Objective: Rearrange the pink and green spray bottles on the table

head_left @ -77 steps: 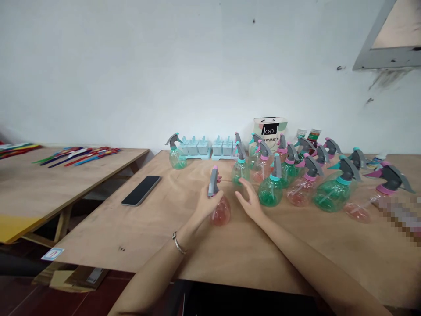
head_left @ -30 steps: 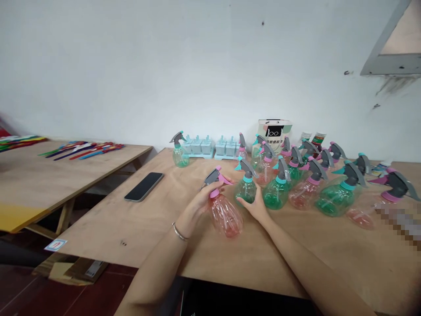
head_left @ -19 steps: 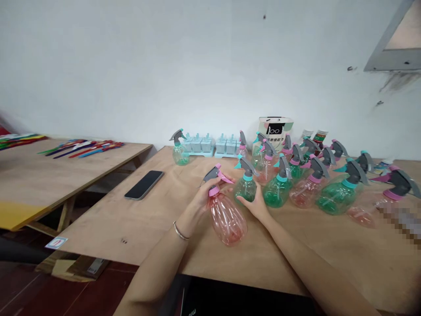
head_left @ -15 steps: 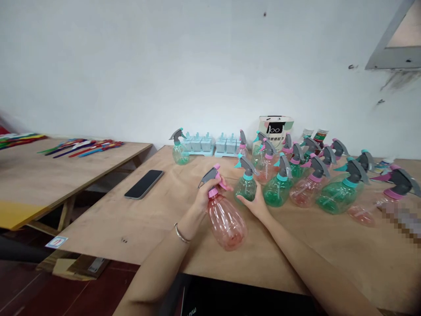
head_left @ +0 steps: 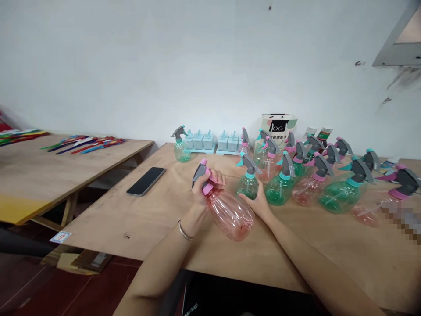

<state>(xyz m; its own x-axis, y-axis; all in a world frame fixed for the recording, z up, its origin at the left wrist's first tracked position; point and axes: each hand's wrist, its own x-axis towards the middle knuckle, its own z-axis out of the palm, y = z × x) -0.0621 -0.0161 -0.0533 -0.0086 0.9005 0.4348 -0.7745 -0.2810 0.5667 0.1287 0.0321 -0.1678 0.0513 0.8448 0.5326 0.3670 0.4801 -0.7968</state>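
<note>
My left hand [head_left: 204,186] is closed round the neck of a clear pink spray bottle [head_left: 230,212] with a grey and pink trigger head; the bottle is tilted, its base toward me and to the right. My right hand [head_left: 258,202] rests with its fingers around the lower part of a small green spray bottle [head_left: 248,184] with a teal collar, which stands upright on the wooden table [head_left: 158,219]. The pink bottle partly hides that hand's fingertips.
Several green and pink spray bottles [head_left: 312,184] stand in a cluster at the right. A lone green bottle [head_left: 180,147] and pale blue moulds [head_left: 210,142] are at the back, with a white box [head_left: 279,127]. A black phone [head_left: 146,181] lies left. A second table [head_left: 49,171] holds coloured sticks.
My left hand has lifted the pink bottle off the table and tipped it further over to the right. My right hand moved onto the small green bottle and stays there.
</note>
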